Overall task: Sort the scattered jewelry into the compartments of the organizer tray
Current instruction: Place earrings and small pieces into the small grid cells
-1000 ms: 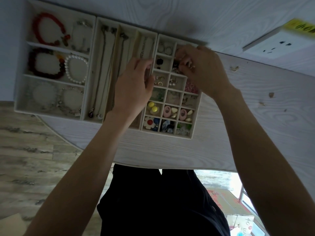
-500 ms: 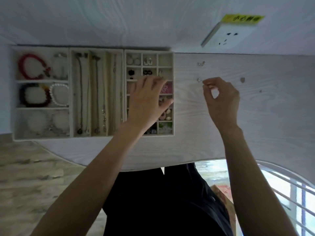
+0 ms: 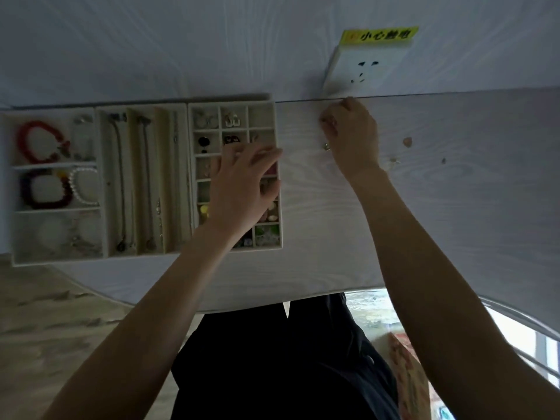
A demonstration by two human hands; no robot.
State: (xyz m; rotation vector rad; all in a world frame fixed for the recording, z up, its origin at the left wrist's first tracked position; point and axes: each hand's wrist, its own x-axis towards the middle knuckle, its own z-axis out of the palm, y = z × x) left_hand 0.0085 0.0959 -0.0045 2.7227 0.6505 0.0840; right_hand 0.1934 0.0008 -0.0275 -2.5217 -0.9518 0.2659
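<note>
Beside the organizer tray [image 3: 280, 177], your right hand [image 3: 353, 140] pinches at loose jewelry on the worktop [image 3: 454, 207]; your left hand [image 3: 242, 189] rests spread-fingered, steadying the compartments

**Materials and finishes under my hands**

The table [image 3: 454, 207] looks like pale wood-grain laminate, smooth and matt. The tray [image 3: 280, 177] has cream walls with a soft, matt look, like fabric or velvet lining. In it, the red bracelet [image 3: 39, 140] seems made of beads with a dull sheen, the pearl bracelet [image 3: 81, 186] is glossy white, and the necklaces [image 3: 121, 183] read as thin dark metal chain. A ring [image 3: 326, 146] beside my right hand [image 3: 354, 140] glints like metal. The socket [image 3: 366, 69] is smooth white plastic, with a glossy yellow label [image 3: 380, 34]. The wall [image 3: 181, 40] is pale and matt
</note>
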